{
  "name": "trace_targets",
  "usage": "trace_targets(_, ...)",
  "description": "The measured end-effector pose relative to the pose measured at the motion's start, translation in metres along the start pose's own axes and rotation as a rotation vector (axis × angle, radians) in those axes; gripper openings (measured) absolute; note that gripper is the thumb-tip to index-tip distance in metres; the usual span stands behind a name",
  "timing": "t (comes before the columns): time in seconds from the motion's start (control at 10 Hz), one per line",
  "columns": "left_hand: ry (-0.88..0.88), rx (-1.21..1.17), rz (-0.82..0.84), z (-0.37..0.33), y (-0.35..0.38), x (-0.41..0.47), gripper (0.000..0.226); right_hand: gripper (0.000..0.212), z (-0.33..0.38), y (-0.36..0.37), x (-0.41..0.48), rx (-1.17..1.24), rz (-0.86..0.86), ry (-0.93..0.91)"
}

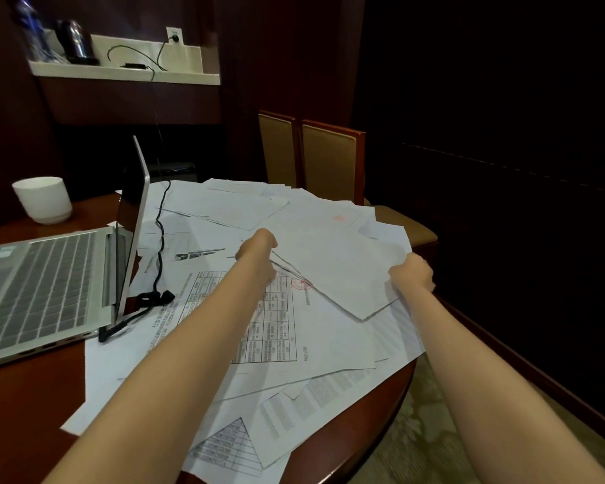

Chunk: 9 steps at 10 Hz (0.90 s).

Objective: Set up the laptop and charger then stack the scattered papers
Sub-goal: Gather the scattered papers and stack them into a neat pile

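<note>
Holding a sheaf of sheets [336,263] just right of the frame's centre, the left hand [257,251] and the right hand [413,274] each have their grip clamped on it. The left takes its left edge and the right its right edge, fingers curled round the paper. The sheaf sits slightly raised and fanned between the two hands, over the scattered papers [203,344] that cover the middle and lower centre of the frame in overlapping layers, some printed with tables. Several of these sheets overhang the curved rim of the desk [381,424] at lower right, where patterned carpet [420,431] shows below. At left stands the laptop [49,281], lid open. The charger cable [159,239] runs from its near corner across the papers and up to a wall socket [174,36] at upper left, above a pale shelf [119,73] with a kettle [76,43] on it. A white cup [42,200] sits on bare wood behind the laptop. Two padded chairs [332,158] stand close against the far side of the desk — the room beyond them, at right, is dark.
</note>
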State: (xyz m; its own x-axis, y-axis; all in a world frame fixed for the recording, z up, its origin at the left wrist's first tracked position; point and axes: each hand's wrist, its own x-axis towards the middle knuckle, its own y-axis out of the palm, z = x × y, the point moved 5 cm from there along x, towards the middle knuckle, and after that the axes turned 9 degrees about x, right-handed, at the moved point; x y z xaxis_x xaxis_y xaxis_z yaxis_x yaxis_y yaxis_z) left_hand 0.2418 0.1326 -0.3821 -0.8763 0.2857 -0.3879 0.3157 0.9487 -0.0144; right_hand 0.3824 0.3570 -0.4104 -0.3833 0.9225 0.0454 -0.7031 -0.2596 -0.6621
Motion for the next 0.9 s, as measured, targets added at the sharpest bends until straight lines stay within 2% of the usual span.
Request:
trace_targets(0.1, -0.065, 0.049, 0.118, 0.006, 0.011, 0.002, 0.022, 0.030, -0.001, -0.002, 0.001, 0.012, 0.021, 0.011)
trace_targets(0.2, -0.035, 0.165, 0.097, 0.015, 0.019, 0.012, 0.017, 0.032, -0.002, -0.005, 0.000, -0.002, 0.017, 0.005)
trace_targets(0.3, -0.034, 0.188, 0.163, 0.027, 0.037, 0.007, 0.013, 0.025, -0.002, -0.004, -0.001, -0.039, -0.016, 0.006)
trace_targets(0.4, -0.011, 0.113, 0.137, 0.031, 0.042, 0.007, 0.022, 0.022, 0.000, -0.004, -0.005, -0.048, -0.041, 0.008)
trace_targets(0.6, 0.027, 0.092, 0.029, 0.021, 0.007, 0.017, 0.017, 0.043, 0.009, -0.013, -0.002, 0.036, -0.025, -0.038)
trace_targets(0.7, 0.040, 0.139, -0.053, 0.018, -0.025, 0.017, 0.016, 0.026, 0.023, -0.006, -0.008, 0.118, 0.089, -0.064)
trace_targets(0.8, 0.029, 0.194, -0.014, 0.020, -0.052, 0.019, 0.028, 0.022, 0.038, 0.008, -0.019, 0.064, 0.154, -0.085)
trace_targets(0.9, -0.037, 0.242, 0.131, 0.027, -0.064, 0.015, 0.015, 0.018, 0.052, 0.028, -0.031, 0.119, 0.288, -0.075)
